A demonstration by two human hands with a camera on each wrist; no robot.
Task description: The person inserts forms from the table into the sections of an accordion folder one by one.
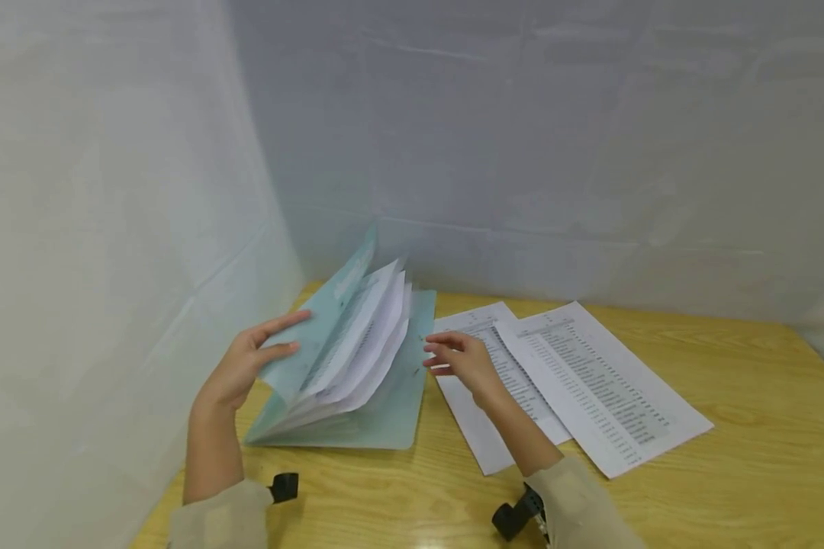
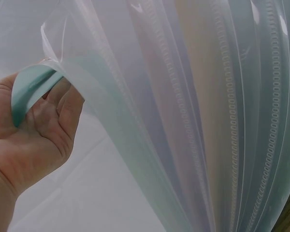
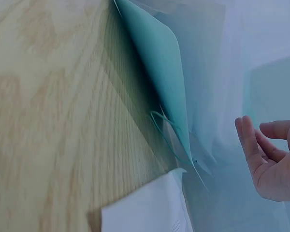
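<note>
Folder (image 1: 384, 404), teal, lies open at our 11 o'clock on the surface (image 1: 728, 473) | left hand (image 1: 247, 366) pinches its raised front cover, pockets fanned | right hand (image 1: 463, 358) hovers relaxed, fingers (image 3: 249, 140) holding nothing | two printed sheets (image 1: 590, 381) at 1 o'clock.

Display folder (image 1: 357, 366), pale teal plastic, open on the wooden bench (image 1: 728, 457) near its left rear corner. Back cover lies flat; front cover (image 1: 316, 343) raised and tilted leftward, its edge held by the left hand (image 1: 247, 366). Clear sleeves (image 1: 371, 335) fanned between the covers, some holding printed sheets. Thin teal elastic loop (image 3: 166, 130) at the flat cover's corner.
</note>
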